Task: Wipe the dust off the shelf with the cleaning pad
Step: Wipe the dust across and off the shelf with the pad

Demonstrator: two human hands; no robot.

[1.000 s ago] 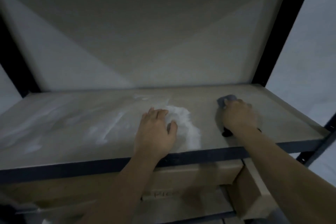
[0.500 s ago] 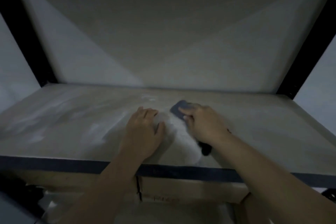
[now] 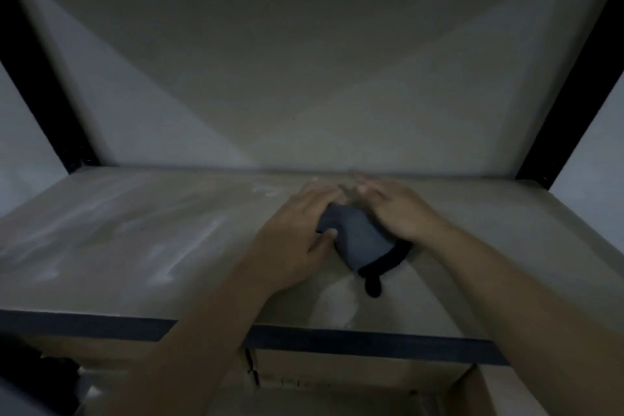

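Dusty shelf [image 3: 141, 240] fills mid-frame. We see left hand [image 3: 297, 233] and right hand [image 3: 401, 213] both flat on the cleaning pad [image 3: 358, 243], fingers straight, forearms reaching forward.

Open shelf board [image 3: 141, 246] lay to either side; back panel [image 3: 304, 78] and black uprights [image 3: 37, 84] bounded it.
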